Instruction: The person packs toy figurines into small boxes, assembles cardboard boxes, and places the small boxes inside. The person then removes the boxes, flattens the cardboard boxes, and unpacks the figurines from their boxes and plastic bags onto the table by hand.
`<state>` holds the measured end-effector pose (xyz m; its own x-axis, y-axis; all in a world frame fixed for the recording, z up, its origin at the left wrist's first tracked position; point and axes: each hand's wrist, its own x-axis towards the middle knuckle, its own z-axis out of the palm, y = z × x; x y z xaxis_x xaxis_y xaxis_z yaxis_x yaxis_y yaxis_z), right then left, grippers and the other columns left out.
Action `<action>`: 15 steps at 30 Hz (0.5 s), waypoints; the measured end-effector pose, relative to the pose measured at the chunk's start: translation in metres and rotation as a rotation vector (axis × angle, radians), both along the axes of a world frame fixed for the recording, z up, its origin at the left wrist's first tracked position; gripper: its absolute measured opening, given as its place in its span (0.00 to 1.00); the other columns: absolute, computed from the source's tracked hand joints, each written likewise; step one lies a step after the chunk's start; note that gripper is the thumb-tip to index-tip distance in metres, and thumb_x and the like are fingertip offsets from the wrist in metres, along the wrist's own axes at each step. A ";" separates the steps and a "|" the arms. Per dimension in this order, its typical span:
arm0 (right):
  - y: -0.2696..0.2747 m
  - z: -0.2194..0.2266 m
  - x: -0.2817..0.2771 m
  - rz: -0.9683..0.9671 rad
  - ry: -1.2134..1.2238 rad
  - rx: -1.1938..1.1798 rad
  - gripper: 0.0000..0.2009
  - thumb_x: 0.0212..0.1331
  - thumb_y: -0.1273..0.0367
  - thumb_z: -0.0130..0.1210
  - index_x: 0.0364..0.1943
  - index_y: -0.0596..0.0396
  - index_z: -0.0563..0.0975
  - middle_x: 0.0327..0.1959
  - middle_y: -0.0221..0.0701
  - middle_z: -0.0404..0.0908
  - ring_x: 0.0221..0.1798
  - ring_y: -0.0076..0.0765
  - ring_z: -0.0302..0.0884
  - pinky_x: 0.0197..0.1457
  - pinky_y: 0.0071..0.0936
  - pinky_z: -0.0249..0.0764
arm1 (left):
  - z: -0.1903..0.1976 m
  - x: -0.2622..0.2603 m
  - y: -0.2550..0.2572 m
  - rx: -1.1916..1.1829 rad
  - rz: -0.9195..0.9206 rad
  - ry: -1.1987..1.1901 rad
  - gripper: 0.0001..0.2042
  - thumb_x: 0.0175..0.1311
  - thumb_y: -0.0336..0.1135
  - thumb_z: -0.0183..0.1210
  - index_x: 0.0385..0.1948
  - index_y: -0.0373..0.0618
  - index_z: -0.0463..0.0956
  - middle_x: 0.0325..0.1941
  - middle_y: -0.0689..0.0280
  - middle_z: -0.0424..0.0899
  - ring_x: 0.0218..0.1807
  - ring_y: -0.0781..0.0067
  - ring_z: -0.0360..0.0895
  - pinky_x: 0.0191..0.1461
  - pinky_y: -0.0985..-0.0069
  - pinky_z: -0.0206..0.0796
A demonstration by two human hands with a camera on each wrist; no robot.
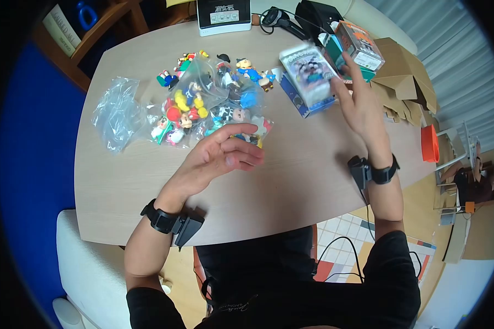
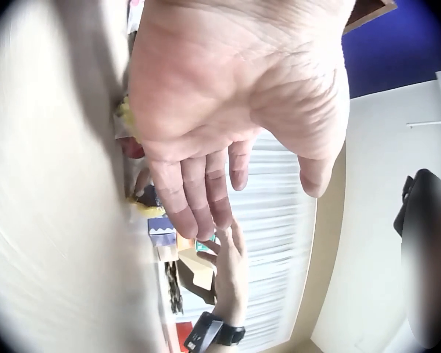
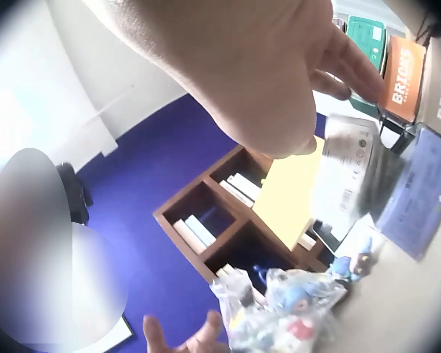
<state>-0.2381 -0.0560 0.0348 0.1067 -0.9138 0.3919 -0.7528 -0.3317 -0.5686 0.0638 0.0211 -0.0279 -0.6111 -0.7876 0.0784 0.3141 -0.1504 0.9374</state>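
Note:
Over the table, my left hand (image 1: 219, 153) hangs beside the bagged figurines (image 1: 189, 107), palm facing inward and fingers loosely bent, holding nothing. The left wrist view shows its bare palm (image 2: 228, 110). My right hand (image 1: 362, 107), fingers spread, is at the right edge of a white picture box (image 1: 311, 74). That box is slightly blurred and tilted over a blue box (image 1: 304, 108). In the right wrist view the thumb is close to the white box (image 3: 345, 169); whether it touches is unclear.
An empty-looking clear bag (image 1: 117, 115) lies at the left. Loose figurines (image 1: 247, 68) stand behind the bags. At the back are a white-framed device (image 1: 224, 16) and a black scanner (image 1: 282, 21). Orange-and-white box (image 1: 362, 46), torn cardboard (image 1: 403, 71) and an orange container (image 1: 430, 143) are at the right.

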 end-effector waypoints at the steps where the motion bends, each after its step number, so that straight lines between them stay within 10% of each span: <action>1: 0.006 -0.005 0.000 -0.061 0.257 -0.182 0.27 0.62 0.63 0.55 0.65 0.52 0.66 0.47 0.40 0.80 0.41 0.43 0.79 0.44 0.34 0.75 | 0.000 0.001 0.000 -0.008 -0.010 -0.014 0.38 0.62 0.58 0.58 0.66 0.40 0.57 0.53 0.52 0.78 0.56 0.58 0.77 0.60 0.64 0.68; 6: 0.015 -0.017 0.003 0.226 0.429 -0.262 0.30 0.50 0.66 0.65 0.61 0.47 0.70 0.65 0.43 0.66 0.68 0.58 0.61 0.69 0.47 0.61 | -0.002 -0.002 0.002 -0.008 -0.014 -0.033 0.37 0.62 0.59 0.58 0.65 0.40 0.59 0.52 0.54 0.79 0.56 0.60 0.77 0.60 0.66 0.69; 15: -0.009 -0.035 0.014 0.344 0.541 -0.246 0.38 0.39 0.75 0.68 0.62 0.43 0.70 0.65 0.38 0.65 0.67 0.51 0.61 0.68 0.44 0.62 | -0.006 -0.001 -0.001 0.009 -0.030 0.041 0.25 0.68 0.42 0.57 0.63 0.43 0.63 0.50 0.58 0.80 0.54 0.67 0.78 0.58 0.68 0.69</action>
<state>-0.2245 -0.0654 -0.0006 0.6142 -0.6838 0.3939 -0.7381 -0.6744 -0.0200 0.0625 0.0206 -0.0334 -0.6311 -0.7696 0.0972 0.3476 -0.1686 0.9224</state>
